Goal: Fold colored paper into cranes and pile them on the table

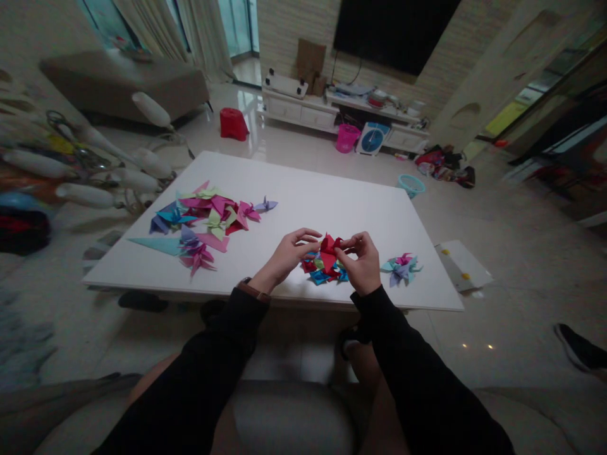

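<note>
- A red origami piece (328, 258), just right of centre, is pinched between thumb and fingers of the right hand (364, 262).
- The left hand (290, 254) is half curled beside it; whether paper is gripped cannot be told.
- The multicoloured origami cluster (320, 277) underneath is partly hidden.
- The television (393, 31) is cut off above.

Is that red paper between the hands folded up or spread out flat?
Folded: the red paper between the left hand and right hand has pointed tips sticking up and angled sides.
</note>
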A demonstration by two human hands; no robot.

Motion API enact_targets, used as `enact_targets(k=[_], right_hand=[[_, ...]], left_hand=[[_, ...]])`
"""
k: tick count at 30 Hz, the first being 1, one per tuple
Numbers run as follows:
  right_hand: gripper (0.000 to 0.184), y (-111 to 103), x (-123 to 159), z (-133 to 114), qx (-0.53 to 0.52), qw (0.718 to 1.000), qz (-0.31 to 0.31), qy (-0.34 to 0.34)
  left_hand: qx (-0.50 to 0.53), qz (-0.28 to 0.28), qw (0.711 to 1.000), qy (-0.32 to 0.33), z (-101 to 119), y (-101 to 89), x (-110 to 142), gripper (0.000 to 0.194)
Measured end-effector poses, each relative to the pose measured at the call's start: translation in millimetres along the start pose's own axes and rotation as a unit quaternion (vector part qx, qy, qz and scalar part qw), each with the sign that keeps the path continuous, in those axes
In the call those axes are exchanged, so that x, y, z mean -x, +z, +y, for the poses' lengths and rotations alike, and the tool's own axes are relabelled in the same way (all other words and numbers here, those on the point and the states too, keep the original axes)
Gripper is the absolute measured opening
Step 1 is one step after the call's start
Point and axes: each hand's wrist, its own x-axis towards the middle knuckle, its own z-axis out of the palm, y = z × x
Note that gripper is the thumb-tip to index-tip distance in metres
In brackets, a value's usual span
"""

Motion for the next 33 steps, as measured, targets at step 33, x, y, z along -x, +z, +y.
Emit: enact_targets(k=[33], right_hand=[[0.011,-5,3,-14,0.116,0.975,-0.001,-0.191]], left_hand=[[0.000,-0.051,0.997,0.062,-9,4.4,4,0.035]])
